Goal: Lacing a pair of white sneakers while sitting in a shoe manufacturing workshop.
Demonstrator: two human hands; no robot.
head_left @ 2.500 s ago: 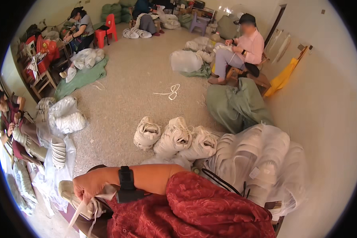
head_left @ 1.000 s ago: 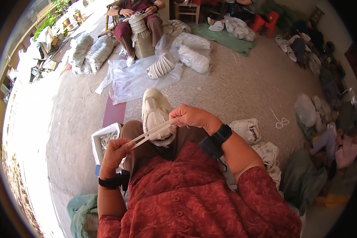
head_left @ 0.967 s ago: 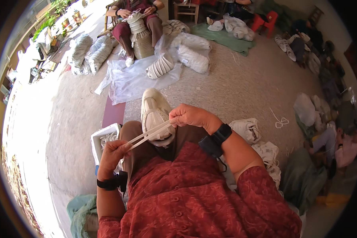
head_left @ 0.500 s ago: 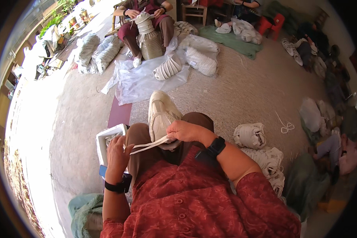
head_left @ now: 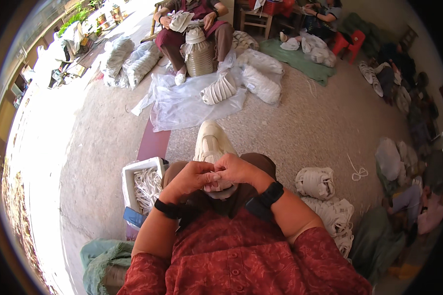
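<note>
A cream lace-up shoe (head_left: 210, 140) rests between my knees with its toe pointing away from me. Over its upper part both my hands have come together. My left hand (head_left: 192, 178) is closed, thumb and fingers pinched at the lacing. Touching its fingertips, my right hand (head_left: 237, 170) is closed in a pinch too. The white shoelace is mostly covered by my fingers, so how its ends run cannot be made out.
By my left knee stands a white box (head_left: 128, 189) holding many white laces (head_left: 148, 191). To my right lie stacked bundles of pale shoe uppers (head_left: 315, 182). A loose lace (head_left: 358, 172) is on the floor. Ahead, a seated person handles pale uppers beside plastic sheeting (head_left: 182, 115).
My left hand has come in from beside the box to meet my right hand at the shoe. The stretched lace ends are no longer visible. The view has shifted slightly.
</note>
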